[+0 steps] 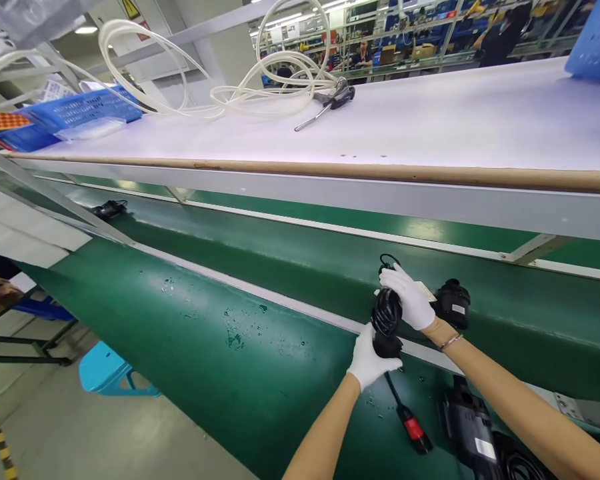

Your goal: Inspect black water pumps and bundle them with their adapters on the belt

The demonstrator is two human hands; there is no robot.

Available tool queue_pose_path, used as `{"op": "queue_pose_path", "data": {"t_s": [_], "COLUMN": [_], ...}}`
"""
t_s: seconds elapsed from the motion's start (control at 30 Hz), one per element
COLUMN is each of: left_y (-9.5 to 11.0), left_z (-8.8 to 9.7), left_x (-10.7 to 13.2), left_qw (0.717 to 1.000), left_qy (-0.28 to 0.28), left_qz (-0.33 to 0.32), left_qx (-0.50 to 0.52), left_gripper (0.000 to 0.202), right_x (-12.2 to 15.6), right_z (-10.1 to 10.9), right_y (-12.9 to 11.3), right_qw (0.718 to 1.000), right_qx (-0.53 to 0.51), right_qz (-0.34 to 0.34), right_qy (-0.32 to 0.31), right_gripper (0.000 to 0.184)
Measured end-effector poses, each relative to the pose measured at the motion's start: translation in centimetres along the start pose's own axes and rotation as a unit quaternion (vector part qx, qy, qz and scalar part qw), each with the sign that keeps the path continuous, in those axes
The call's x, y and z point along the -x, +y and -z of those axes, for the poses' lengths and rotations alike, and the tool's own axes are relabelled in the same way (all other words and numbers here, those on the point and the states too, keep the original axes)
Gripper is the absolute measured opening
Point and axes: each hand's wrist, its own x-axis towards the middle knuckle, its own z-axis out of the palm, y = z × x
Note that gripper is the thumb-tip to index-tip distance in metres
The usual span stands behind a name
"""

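My left hand [371,359], in a white glove, is closed round the lower end of a black device with a bundled black cable [387,312]. The white-gloved right hand [406,297] grips its upper part, where a cable loop sticks out. Both hands hold it over the white rail between the green belt and the green tabletop. Below, on the wet tabletop, lies a thin black piece with a red band [413,427]; whether it joins the held device I cannot tell. Right of my right hand, another black device [452,303] with a white label sits on the belt.
A larger black device [469,427] and coiled black cable [517,460] lie at lower right. Another black item [109,209] is far left on the belt [280,267]. Overhead, a white shelf [430,127] carries a screwdriver [325,107] and clear tubing [280,80]. A blue stool [105,370] stands below.
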Motion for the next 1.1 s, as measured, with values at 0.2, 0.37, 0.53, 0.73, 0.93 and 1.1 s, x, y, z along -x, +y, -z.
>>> {"op": "queue_pose_path", "data": {"t_s": [0.2,0.37,0.53,0.73,0.93,1.1], "left_y": [2.1,3.6,6.6,7.5,6.5,6.6], "left_z": [2.6,7.6,12.3,15.7,16.7,17.8], "left_x": [0.5,4.5,4.5,2.7,1.0,0.1], "left_qw": [0.984,0.983,0.992,0.989,0.977,0.975], "left_qy": [-0.147,-0.115,-0.082,-0.125,-0.156,-0.140], "left_qz": [0.044,0.075,0.061,0.041,0.001,0.007], "left_qx": [0.093,0.118,0.080,0.062,0.149,0.174], "left_gripper": [0.075,0.080,0.068,0.057,0.069,0.077], "right_x": [-1.3,-1.3,0.6,-1.5,-7.6,-9.8], "right_z": [1.0,-0.6,-5.6,-5.9,-8.9,-10.3], "right_y": [3.7,6.5,4.5,-7.0,-14.0,-12.6], "right_qw": [0.992,0.973,0.963,0.981,0.979,0.963], "right_qx": [0.060,0.058,0.042,0.024,0.045,0.101], "right_qz": [-0.098,-0.054,-0.066,-0.149,-0.106,-0.206], "right_qy": [-0.046,-0.217,-0.259,-0.125,-0.171,-0.141], "right_gripper": [0.033,0.031,0.043,0.053,0.048,0.051]}}
